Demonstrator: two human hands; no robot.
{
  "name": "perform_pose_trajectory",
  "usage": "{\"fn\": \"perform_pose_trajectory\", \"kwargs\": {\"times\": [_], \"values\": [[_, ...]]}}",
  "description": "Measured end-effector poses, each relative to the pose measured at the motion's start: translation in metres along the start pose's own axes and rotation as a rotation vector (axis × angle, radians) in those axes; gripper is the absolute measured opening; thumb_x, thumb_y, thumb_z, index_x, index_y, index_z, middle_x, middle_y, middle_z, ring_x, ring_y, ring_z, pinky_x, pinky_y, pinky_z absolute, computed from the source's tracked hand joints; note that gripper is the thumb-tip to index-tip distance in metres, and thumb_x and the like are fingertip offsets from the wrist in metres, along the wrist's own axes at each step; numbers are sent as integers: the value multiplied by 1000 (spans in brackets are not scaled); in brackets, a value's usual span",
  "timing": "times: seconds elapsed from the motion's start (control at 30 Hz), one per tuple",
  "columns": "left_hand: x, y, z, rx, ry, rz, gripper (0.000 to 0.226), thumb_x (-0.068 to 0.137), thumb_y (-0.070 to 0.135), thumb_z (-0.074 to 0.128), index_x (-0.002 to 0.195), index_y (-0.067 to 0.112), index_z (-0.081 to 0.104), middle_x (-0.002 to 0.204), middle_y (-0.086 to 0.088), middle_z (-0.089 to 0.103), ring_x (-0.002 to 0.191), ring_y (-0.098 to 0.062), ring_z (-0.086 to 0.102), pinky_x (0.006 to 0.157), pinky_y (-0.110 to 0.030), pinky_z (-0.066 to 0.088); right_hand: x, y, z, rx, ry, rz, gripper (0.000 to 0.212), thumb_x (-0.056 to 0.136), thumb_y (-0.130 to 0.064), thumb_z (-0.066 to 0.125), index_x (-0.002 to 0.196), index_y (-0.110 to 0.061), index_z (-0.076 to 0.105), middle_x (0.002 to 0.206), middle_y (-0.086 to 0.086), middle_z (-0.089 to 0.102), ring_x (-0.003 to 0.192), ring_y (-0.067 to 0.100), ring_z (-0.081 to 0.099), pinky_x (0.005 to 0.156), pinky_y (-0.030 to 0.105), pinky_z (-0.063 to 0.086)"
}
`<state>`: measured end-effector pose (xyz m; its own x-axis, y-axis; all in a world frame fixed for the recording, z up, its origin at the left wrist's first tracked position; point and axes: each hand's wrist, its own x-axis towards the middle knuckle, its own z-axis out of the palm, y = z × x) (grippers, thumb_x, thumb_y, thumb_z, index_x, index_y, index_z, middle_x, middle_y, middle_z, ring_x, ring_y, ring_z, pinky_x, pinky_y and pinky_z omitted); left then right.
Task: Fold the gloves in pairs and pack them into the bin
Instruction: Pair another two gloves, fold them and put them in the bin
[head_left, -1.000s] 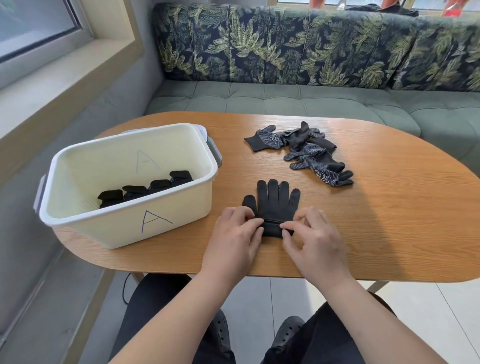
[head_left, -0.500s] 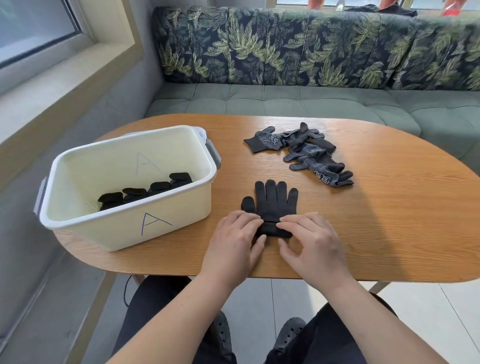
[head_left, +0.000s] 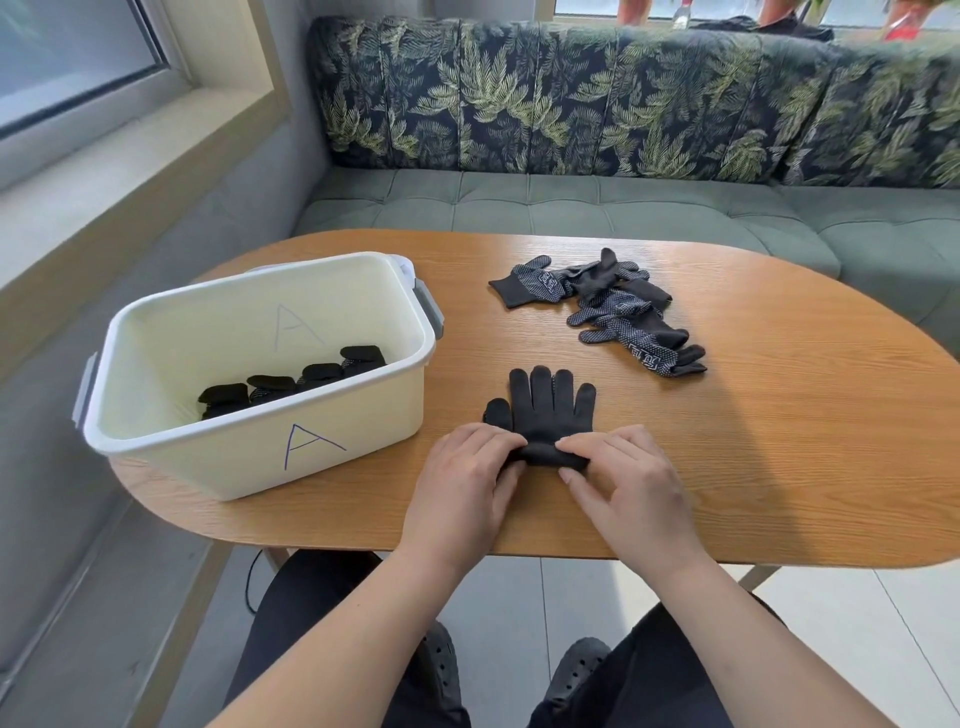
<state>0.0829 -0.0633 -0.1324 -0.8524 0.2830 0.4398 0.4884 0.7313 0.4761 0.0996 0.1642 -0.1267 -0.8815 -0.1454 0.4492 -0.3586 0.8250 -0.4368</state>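
Note:
A stacked pair of black gloves (head_left: 545, 410) lies flat on the wooden table (head_left: 779, 441), fingers pointing away from me. Its cuff end is rolled into a short thick fold. My left hand (head_left: 462, 483) pinches the left end of that roll. My right hand (head_left: 623, 483) pinches the right end. A cream bin (head_left: 249, 467) marked "A" stands to the left, with several folded black glove bundles (head_left: 291, 384) inside. A loose heap of dotted black gloves (head_left: 613, 312) lies farther back on the table.
A green bench with a leaf-patterned backrest (head_left: 571, 104) curves behind the table. A window sill (head_left: 104, 171) runs along the left wall. My knees and dark shoes show below the table's near edge.
Both hands have rolled the cuff end farther toward the glove fingers, so less of the palm shows. The bin and the glove heap have not moved.

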Motion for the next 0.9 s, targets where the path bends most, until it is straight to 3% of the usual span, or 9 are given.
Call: {"fn": "perform_pose_trajectory", "kwargs": {"times": [0.07,0.17,0.33,0.5,0.73,0.9], "values": [[0,2,-3,-20,3,-25,21,103,25,68,123,23,68,116,10,70,115,-14,60,97,-39,50,0,1,-1,86,0,81,33,91,-27,83,122,-35,77,98,-22,65,102,3,59,86,29,54],[0,6,-7,-66,11,-70,24,103,26,68,127,25,66,114,10,70,111,-10,61,96,-34,50,1,3,-3,227,-24,201,36,93,-31,81,125,-44,74,104,-19,60,100,2,63,84,17,48],[-1,8,-10,-62,6,-78,29,103,23,68,131,27,64,113,9,71,107,-11,62,92,-35,51,4,5,-4,337,-74,287,37,95,-36,77,128,-53,69,111,-16,62,108,3,62,91,18,49],[1,3,-2,53,-9,-75,31,107,30,61,137,23,64,125,5,64,120,-20,54,99,-41,50,7,8,-2,243,-25,234,40,98,-29,75,135,-44,68,106,-26,61,104,8,55,88,25,48],[1,3,1,120,-8,-99,36,109,30,57,143,19,61,137,2,59,131,-23,51,107,-45,48,7,9,2,102,9,209,33,105,-26,65,135,-38,72,115,-19,61,115,10,48,95,25,44],[-2,5,0,122,-27,71,42,110,29,56,152,21,56,161,5,49,151,-21,41,118,-45,40,8,5,10,-98,10,238,35,107,-34,58,140,-40,67,121,-12,54,114,13,42,89,35,47]]}}
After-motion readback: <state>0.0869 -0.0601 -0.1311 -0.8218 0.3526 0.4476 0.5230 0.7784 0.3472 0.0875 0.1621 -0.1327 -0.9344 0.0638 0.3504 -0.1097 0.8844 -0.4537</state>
